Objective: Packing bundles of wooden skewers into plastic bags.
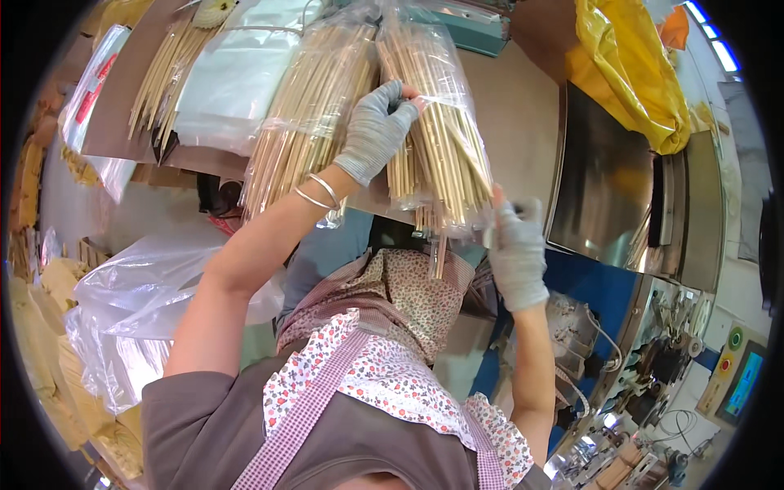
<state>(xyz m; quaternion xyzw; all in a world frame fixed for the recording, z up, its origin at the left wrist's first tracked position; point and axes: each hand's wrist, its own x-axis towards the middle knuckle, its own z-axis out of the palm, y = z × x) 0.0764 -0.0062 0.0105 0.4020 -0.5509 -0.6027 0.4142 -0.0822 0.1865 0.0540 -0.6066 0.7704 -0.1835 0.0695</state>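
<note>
I note a clear bag [437, 122] packed with thin bamboo sticks, lying on the table [514, 106] ahead of me. A second filled bag [314, 106] lies just left of it. My left hand [377, 131], gloved, grips the first bag near its top. My right hand [516, 249] pinches its near edge, fingers narrow.

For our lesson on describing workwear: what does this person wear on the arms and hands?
Both the left hand and the right hand wear grey knitted gloves. Two thin silver bangles circle the left wrist. The forearms are bare below short brown-grey sleeves, and a floral apron with checked pink straps covers the front.
</note>
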